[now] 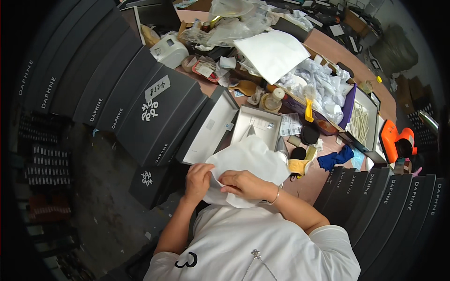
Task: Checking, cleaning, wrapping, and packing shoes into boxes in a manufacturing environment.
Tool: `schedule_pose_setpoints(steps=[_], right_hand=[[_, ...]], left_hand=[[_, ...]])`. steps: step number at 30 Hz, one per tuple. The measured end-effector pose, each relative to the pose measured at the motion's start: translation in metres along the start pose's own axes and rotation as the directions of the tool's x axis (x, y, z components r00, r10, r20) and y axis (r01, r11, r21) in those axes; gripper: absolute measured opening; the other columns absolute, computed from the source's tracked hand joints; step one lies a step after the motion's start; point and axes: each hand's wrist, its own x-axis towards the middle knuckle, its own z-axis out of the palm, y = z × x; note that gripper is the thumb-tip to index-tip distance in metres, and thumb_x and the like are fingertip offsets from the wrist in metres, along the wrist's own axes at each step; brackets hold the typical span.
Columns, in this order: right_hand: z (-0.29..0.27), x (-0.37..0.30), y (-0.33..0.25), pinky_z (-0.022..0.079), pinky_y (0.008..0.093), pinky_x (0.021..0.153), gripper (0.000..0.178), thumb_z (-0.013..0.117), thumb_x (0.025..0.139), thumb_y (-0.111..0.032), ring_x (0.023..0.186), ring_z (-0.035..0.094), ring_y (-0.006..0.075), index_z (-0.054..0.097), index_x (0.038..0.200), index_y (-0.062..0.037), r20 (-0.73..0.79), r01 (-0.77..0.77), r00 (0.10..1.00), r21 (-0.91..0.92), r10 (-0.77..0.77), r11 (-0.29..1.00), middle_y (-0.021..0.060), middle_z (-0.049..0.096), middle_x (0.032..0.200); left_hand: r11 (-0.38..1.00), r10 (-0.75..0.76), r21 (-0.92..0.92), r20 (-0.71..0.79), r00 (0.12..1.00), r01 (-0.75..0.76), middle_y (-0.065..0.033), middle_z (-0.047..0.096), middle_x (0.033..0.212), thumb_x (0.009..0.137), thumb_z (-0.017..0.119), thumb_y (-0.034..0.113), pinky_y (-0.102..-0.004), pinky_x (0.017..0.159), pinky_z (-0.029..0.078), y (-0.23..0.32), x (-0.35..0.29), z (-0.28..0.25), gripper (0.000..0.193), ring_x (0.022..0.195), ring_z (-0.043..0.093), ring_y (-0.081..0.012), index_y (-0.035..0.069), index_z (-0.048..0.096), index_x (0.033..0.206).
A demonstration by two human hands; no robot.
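Note:
Both hands are at a thin white paper sheet (pixel 255 157) in front of my chest. My left hand (pixel 198 180) pinches its left edge between closed fingers. My right hand (pixel 243 185) has its fingers curled on the near part of the sheet, pinching it. Just beyond the paper lies an open shoebox (pixel 258 118), pale inside. A grey pointed tip (pixel 251 130), like a shoe toe, shows in it, and another grey pointed piece (pixel 282 147) is at the box's right side. The sheet covers the rest. To the left leans the box's dark lid (pixel 211 129), white inside.
Dark shoeboxes (pixel 164 112) stand stacked on the left, more boxes (pixel 370 196) on the right. Beyond are a purple carton (pixel 349 105) of crumpled paper, a bottle (pixel 273 100), a tray of thin sticks (pixel 360 121), a blue cloth (pixel 335 158) and an orange tool (pixel 390 136).

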Motion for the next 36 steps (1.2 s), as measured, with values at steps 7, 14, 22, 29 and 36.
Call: schedule_pose_setpoints(steps=[7, 14, 22, 29, 36], right_hand=[[-0.055, -0.073, 0.054, 0.052, 0.0322, 0.071, 0.041, 0.071, 0.086, -0.026, 0.083, 0.064, 0.0247, 0.058, 0.112, 0.003, -0.366, -0.613, 0.685, 0.18, 0.63, 0.77, 0.0186, 0.064, 0.107], [0.04, -0.046, 0.077, 0.045, 0.0443, 0.097, 0.087, 0.078, 0.072, -0.047, 0.114, 0.053, 0.0476, 0.042, 0.138, -0.0031, -0.26, -0.619, 0.77, -0.084, 0.583, 0.781, 0.0325, 0.036, 0.141], [-0.004, -0.136, 0.033, 0.045, 0.0371, 0.095, 0.054, 0.074, 0.075, -0.032, 0.106, 0.061, 0.0298, 0.064, 0.113, 0.006, -0.569, -0.309, 0.693, 0.32, 0.442, 0.896, 0.0242, 0.058, 0.122], [-0.047, -0.211, -0.067, 0.058, 0.0426, 0.062, 0.072, 0.069, 0.066, -0.043, 0.069, 0.069, 0.0335, 0.062, 0.106, 0.0162, -0.834, 0.407, 0.477, 0.49, 0.278, 0.771, 0.0308, 0.065, 0.088], [-0.044, -0.13, -0.072, 0.055, 0.0398, 0.076, 0.066, 0.067, 0.075, -0.045, 0.088, 0.068, 0.0324, 0.062, 0.11, 0.0115, -0.576, 0.217, 0.714, 0.722, 0.397, 0.657, 0.026, 0.066, 0.101]], left_hand=[[0.813, -0.292, -0.569, -0.581, 0.759, -0.122, -0.0036, 0.062, 0.091, 0.088, 0.061, 0.005, -0.0223, 0.073, 0.05, 0.054, 0.058, -0.073, 0.024, 0.078, 0.06, -0.0096, -0.002, 0.057, 0.111], [0.984, 0.172, 0.063, -0.561, 0.81, -0.165, -0.0094, 0.066, 0.087, 0.084, 0.06, -0.007, -0.0292, 0.072, 0.049, 0.081, 0.114, -0.064, 0.018, 0.081, 0.064, -0.0191, -0.001, 0.067, 0.1], [0.964, 0.265, 0.127, -0.402, 0.877, -0.233, -0.0133, 0.066, 0.084, 0.084, 0.063, 0.0, -0.0357, 0.065, 0.051, 0.065, 0.146, -0.046, 0.013, 0.074, 0.065, -0.0315, 0.001, 0.067, 0.096], [0.951, 0.31, 0.113, -0.371, 0.875, -0.288, -0.0126, 0.064, 0.081, 0.082, 0.066, 0.007, -0.0374, 0.063, 0.05, 0.089, 0.167, -0.025, 0.011, 0.071, 0.063, -0.0338, 0.004, 0.067, 0.093], [0.917, 0.26, -0.272, -0.149, 0.954, -0.292, -0.0077, 0.063, 0.08, 0.077, 0.066, -0.001, -0.027, 0.058, 0.044, 0.157, 0.125, -0.035, 0.016, 0.066, 0.058, -0.0163, 0.0, 0.068, 0.093]])
